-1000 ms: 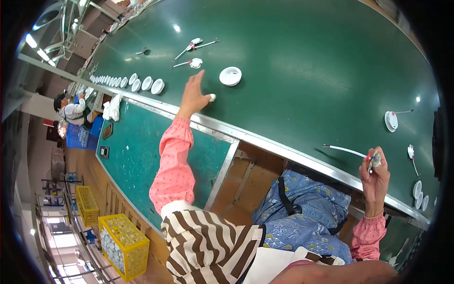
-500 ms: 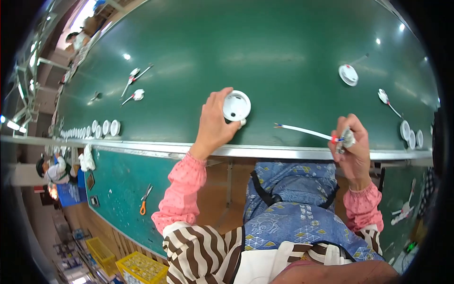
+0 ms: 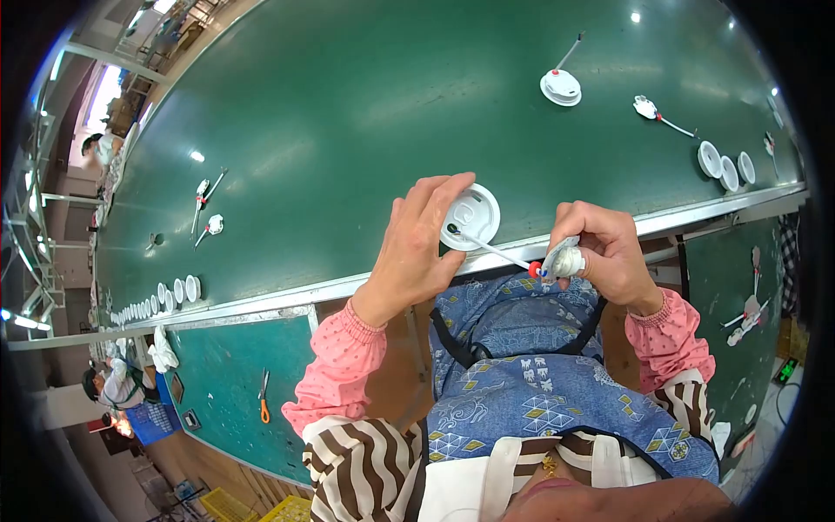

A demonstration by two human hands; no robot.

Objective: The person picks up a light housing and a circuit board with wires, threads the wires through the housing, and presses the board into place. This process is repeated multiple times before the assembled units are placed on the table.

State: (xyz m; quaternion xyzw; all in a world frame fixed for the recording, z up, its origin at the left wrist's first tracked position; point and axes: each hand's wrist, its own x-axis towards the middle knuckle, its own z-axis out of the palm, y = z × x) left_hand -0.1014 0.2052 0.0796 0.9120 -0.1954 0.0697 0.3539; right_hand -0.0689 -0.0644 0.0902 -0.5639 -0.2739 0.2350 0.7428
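Note:
My left hand (image 3: 416, 239) grips a white round plastic cup (image 3: 484, 211) by its left edge, fingers over the far rim and thumb at the near side. The shallow inside faces up and has a dark hole near the lower left. Pinched in my right hand (image 3: 604, 252) is a pale fitting (image 3: 567, 261) with a red collar (image 3: 535, 270). From that collar a white cable (image 3: 504, 255) runs left over the cup's rim, its bare end right at the hole. Both hands are above the front edge of the green table (image 3: 348, 165).
Similar white cups (image 3: 729, 174) stand at the right, and a long row of cups (image 3: 165, 296) at the left. Beyond lie a cup with a cable (image 3: 561, 88) and a loose cabled fitting (image 3: 645, 108). Orange-handled scissors (image 3: 264, 404) rest on a lower green table (image 3: 230, 374).
My right hand has moved left with the cabled fitting, bringing the cable's end to the hole in the cup. My left hand keeps hold of the cup, and the view has turned.

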